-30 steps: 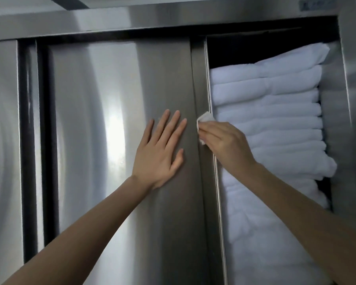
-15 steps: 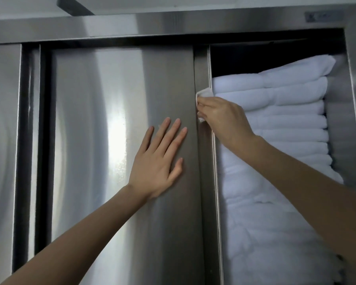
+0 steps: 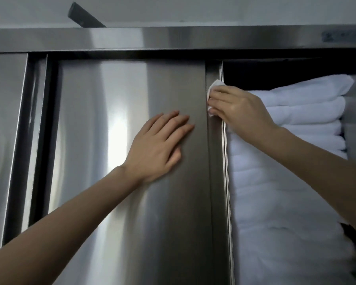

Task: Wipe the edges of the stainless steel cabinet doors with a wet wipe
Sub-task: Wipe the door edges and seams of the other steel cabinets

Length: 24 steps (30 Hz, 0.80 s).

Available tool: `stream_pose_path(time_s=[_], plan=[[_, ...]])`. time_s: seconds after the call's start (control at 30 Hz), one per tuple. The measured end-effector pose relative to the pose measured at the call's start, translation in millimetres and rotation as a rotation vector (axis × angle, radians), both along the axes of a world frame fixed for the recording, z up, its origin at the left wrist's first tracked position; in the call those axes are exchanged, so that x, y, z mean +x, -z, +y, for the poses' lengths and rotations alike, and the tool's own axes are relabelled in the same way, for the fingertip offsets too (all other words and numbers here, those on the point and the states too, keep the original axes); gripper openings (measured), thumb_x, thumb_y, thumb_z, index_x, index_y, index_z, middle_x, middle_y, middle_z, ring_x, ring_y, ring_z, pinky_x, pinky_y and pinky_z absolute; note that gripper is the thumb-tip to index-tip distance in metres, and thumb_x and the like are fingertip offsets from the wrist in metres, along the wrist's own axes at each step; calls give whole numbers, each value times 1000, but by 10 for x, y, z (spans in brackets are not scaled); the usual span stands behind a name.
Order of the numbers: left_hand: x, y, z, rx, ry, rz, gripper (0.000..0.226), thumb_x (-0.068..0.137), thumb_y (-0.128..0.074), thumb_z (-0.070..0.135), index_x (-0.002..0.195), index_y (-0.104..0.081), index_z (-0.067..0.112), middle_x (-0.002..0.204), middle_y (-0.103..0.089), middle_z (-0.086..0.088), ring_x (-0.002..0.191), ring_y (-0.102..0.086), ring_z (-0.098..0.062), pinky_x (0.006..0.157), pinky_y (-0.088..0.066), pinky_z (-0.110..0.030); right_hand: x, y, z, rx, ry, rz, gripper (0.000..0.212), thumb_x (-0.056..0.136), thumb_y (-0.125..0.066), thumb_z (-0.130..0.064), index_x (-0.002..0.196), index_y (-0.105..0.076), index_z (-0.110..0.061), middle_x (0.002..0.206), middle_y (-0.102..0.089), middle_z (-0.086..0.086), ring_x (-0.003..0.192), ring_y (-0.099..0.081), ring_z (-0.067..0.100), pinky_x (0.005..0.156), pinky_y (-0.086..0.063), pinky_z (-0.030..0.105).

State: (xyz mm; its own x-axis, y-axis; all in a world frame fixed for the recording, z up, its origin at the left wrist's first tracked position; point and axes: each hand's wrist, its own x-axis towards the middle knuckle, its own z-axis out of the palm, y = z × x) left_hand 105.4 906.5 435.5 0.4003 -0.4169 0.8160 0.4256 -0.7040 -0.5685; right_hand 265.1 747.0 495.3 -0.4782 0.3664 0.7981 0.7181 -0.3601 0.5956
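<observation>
Head view. The stainless steel cabinet door (image 3: 111,161) fills the centre, with its right vertical edge (image 3: 216,182) exposed beside the open compartment.

The left hand (image 3: 156,147) lies flat on the door face, near the right edge and in the upper half. Its fingers are straight, close together and pointing up and to the right. It holds nothing.

The right hand (image 3: 240,108) is at the right edge of the door, close to its top right corner. It grips the wet wipe (image 3: 215,84) and holds it against the edge strip. White corners of the wipe show above and below the fingertips. The fingers are bent over the wipe. How far they wrap behind the edge cannot be told.

Folded white towels (image 3: 296,112) are stacked in the compartment behind the right hand. The lower part of the stack is blurred and appears to be more of the same.

The top rail (image 3: 173,39) spans the cabinet above the door. A second steel panel (image 3: 2,140) stands at the far left. A dark bar (image 3: 84,16) lies above the rail.
</observation>
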Motion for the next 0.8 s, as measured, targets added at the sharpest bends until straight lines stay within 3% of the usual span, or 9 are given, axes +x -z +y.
stream_pose_path(time_s=[0.13,0.23,0.27,0.3,0.37,0.43,0.57,0.67,0.8], plan=[[47,19,102,16,80,-24,50,90,-41,24,137,-54,12,141,-52,-8,136,-42,-28,111,-34,-42,49,126,154,121,169,-62,29,79,-70,7,106,-64,14,113,-65,23,106,-63,32,93,-49,40],[48,8,125,16,96,-12,51,90,-41,26,138,-53,13,141,-52,-7,136,-41,-28,110,-34,-43,-29,-139,180,106,230,34,37,98,-40,1,134,-43,8,143,-42,19,136,-37,24,113,-20,23],[48,3,124,18,97,-10,51,90,-41,26,138,-52,13,141,-52,-8,136,-41,-28,111,-34,-43,-63,-280,189,128,235,81,39,101,-30,-3,140,-37,2,148,-35,15,140,-27,20,114,-14,21],[47,5,121,19,96,-10,51,90,-41,26,138,-53,12,141,-52,-8,136,-41,-28,111,-34,-43,-97,-402,207,164,241,126,40,101,-27,-4,140,-37,-1,147,-37,13,139,-27,20,111,-19,23],[44,13,114,19,94,-17,51,89,-41,26,137,-54,12,141,-53,-8,135,-42,-29,111,-33,-43,-177,-574,279,237,289,182,39,95,-31,-1,133,-44,-3,135,-46,14,129,-36,25,97,-31,33],[41,15,113,21,94,-24,50,89,-42,25,136,-54,12,140,-53,-8,135,-43,-29,112,-33,-42,-234,-598,314,229,320,186,41,90,-34,1,130,-46,-2,129,-49,16,123,-40,30,91,-32,37],[41,20,116,16,99,-18,51,90,-41,25,137,-54,12,140,-53,-8,135,-42,-29,113,-31,-42,-194,-161,213,178,282,140,49,89,-22,-2,129,-48,5,131,-51,20,121,-46,31,93,-34,41],[36,21,126,20,90,-23,51,90,-40,26,137,-53,11,141,-52,-9,135,-42,-29,113,-30,-42,-208,23,168,115,274,147,43,95,-28,-3,132,-48,2,136,-49,15,124,-47,28,99,-35,37],[33,42,102,1,77,-3,52,91,-38,26,138,-52,9,143,-51,-10,137,-41,-29,113,-32,-45,-298,-390,269,243,345,301,42,89,-38,4,128,-49,-7,122,-54,12,100,-56,32,71,-34,33]])
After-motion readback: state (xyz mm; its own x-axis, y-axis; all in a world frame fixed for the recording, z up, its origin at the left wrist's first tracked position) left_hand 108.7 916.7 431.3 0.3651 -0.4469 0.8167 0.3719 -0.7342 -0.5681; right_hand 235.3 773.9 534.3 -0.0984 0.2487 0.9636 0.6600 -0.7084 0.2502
